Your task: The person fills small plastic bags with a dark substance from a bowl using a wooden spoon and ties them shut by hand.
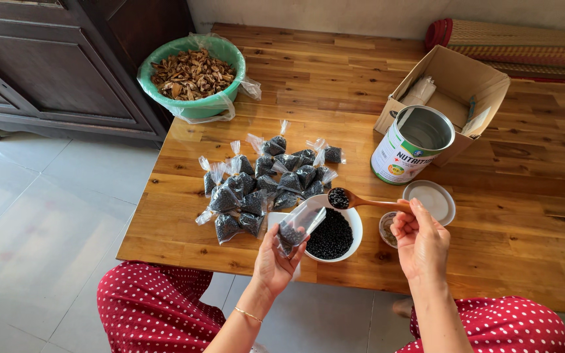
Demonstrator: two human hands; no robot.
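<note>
the person is sitting at a low wooden bench, filling small clear bags with tiny black seeds. the left hand is closing its fingers around a small plastic bag, pinching it near the bottom and tilting its open mouth up toward the white bowl. the bag is already carrying a little dark fill at its base, so it is looking only partly loaded. the right hand is gripping the handle of a wooden spoon, whose scoop is holding a heap of black seeds just above the bowl and just beside the mouth of the bag, not yet tipped in.

judging by how things are lying, a good share of the work is sitting done: a cluster of filled bags, more than a dozen and each twisted or tied at the top, is resting on the bench just behind the bowl. what is left is showing too: the bowl is holding a fair mound of black seeds, enough for several more bags by my guess.

an open metal tin is lying tilted against a cardboard box, with its pale lid lying flat near the right hand. a small round dish is sitting between bowl and right hand; its contents are too small to tell. a green basin lined with plastic and full of brown dried husks is standing at the far left corner.
</note>
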